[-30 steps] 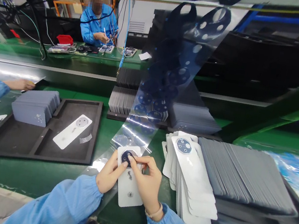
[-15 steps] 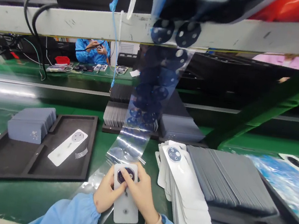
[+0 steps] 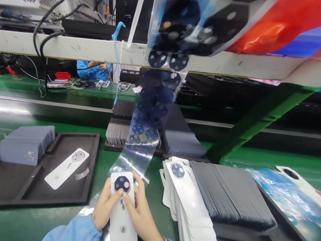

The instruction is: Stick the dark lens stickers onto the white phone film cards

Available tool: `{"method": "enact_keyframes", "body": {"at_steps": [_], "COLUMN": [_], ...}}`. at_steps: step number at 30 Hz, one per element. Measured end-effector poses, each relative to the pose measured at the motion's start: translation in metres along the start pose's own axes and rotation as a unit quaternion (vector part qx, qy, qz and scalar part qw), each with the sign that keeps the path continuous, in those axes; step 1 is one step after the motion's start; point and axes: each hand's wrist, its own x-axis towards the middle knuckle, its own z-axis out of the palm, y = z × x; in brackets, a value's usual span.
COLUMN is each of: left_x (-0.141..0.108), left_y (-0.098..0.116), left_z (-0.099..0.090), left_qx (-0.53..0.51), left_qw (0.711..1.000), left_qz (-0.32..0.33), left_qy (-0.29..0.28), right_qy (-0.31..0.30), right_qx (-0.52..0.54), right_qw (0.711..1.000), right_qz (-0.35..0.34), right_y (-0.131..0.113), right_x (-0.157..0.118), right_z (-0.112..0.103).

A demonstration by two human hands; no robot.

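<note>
Low in the centre, a white phone back cover point(image 3: 124, 224) is held upright between both hands. A dark round camera sticker point(image 3: 122, 184) with several holes sits near its top. My left hand point(image 3: 103, 206) grips the left edge, thumb at the sticker's lower rim. Along the right edge is my right hand point(image 3: 141, 216), its thumb also by that rim and its fingers partly hidden behind the cover. Just beyond the cover, a clear film strip point(image 3: 136, 161) carrying dark round stickers hangs down to the bench.
Right of my hands lies a fanned stack of white covers point(image 3: 192, 210), beside rows of grey covers point(image 3: 234, 192). On the left, a black tray point(image 3: 92, 174) holds grey covers and one white cover point(image 3: 67, 169). A green post point(image 3: 259, 123) slants at right. Another person's hands point(image 3: 98, 66) show behind.
My thumbs have slid from the sticker's face to its lower edge, baring more of it. The view has shifted, so the bench sits lower and further left. Part of an arm appears at far right.
</note>
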Motion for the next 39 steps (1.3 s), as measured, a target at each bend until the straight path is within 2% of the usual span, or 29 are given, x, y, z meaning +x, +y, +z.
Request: {"method": "enact_keyframes", "body": {"at_steps": [2,4,6,8,10,12,14,16,17,19,22,24,27,30,33,36,39], "left_x": [0.003,0.003,0.002,0.001,0.001,0.005,0.014,0.026,0.031,0.041,0.05,0.053,0.055,0.056,0.058,0.06,0.059], "left_y": [-0.001,-0.003,-0.003,-0.001,0.006,0.019,0.037,0.056,0.064,0.076,0.079,0.075,0.07,0.071,0.074,0.074,0.071], "left_z": [-0.006,-0.011,-0.012,-0.01,-0.009,-0.015,-0.033,-0.062,-0.079,-0.11,-0.143,-0.152,-0.155,-0.157,-0.162,-0.166,-0.166], "left_qx": [0.004,0.012,0.018,0.022,0.038,0.096,0.201,0.313,0.344,0.426,0.574,0.634,0.674,0.672,0.639,0.614,0.611], "left_qw": [0.999,0.998,0.998,0.997,0.992,0.971,0.923,0.846,0.82,0.787,0.731,0.697,0.666,0.659,0.68,0.702,0.693], "left_qz": [0.011,0.02,0.032,0.059,0.117,0.206,0.295,0.339,0.332,0.258,0.115,0.043,-0.022,-0.06,-0.089,-0.114,-0.124], "left_qy": [0.042,0.062,0.052,0.033,0.034,0.068,0.143,0.266,0.316,0.364,0.35,0.331,0.319,0.332,0.347,0.343,0.362], "right_qy": [0.009,0.028,0.045,0.079,0.133,0.189,0.222,0.245,0.248,0.254,0.27,0.264,0.22,0.176,0.131,0.117,0.143], "right_qx": [-0.098,-0.218,-0.306,-0.348,-0.364,-0.378,-0.404,-0.437,-0.458,-0.488,-0.487,-0.459,-0.388,-0.301,-0.214,-0.15,-0.115], "right_qw": [0.994,0.973,0.944,0.922,0.909,0.897,0.882,0.862,0.849,0.83,0.824,0.841,0.889,0.935,0.968,0.981,0.982], "right_qz": [-0.037,-0.074,-0.114,-0.148,-0.152,-0.129,-0.094,-0.079,-0.081,-0.092,-0.107,-0.114,-0.104,-0.061,-0.003,0.035,0.039], "right_y": [0.001,0.003,0.003,-0.002,-0.009,-0.013,-0.006,0.012,0.022,0.04,0.042,0.028,0.005,-0.001,0.007,0.019,0.028], "right_x": [-0.01,-0.019,-0.024,-0.023,-0.017,-0.009,-0.003,0.001,0.003,0.004,0.005,0.007,0.012,0.02,0.029,0.036,0.038], "right_z": [0.009,0.018,0.023,0.019,0.003,-0.026,-0.062,-0.097,-0.11,-0.127,-0.123,-0.108,-0.082,-0.063,-0.052,-0.047,-0.04]}}
